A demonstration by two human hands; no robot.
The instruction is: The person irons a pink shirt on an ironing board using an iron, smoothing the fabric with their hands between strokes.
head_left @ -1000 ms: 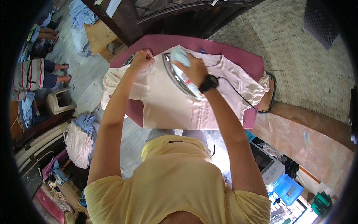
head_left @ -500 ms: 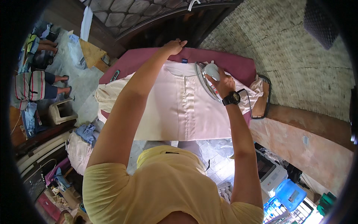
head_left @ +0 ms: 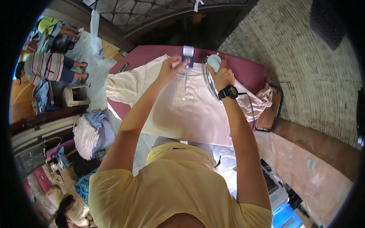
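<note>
A pale cream-pink shirt (head_left: 167, 106) lies spread over a maroon ironing board (head_left: 243, 66), its buttoned placket facing up. At the collar, my left hand (head_left: 170, 71) is closed on the edge of a dark blue tag (head_left: 188, 62) with a white upper part. How the tag joins the shirt is hidden behind my fingers. My right hand (head_left: 222, 77) grips an electric iron (head_left: 214, 62), whose grey rounded end shows above my fingers. The iron's silvery edge is at the shirt's right shoulder; I cannot tell whether its plate touches the fabric.
A dark cord (head_left: 249, 100) loops by my right wrist. Behind the board stands a dark lattice door (head_left: 140, 11). A clothes pile (head_left: 91, 135) and a plastic stool (head_left: 76, 95) are at left, with a person in a striped shirt (head_left: 49, 67) beyond. A ledge (head_left: 304, 140) runs along the right.
My left hand has come down from the board's far edge to the collar, and the blue tag now stands up at its fingers. My right hand remains on the iron. The view has shifted slightly.
</note>
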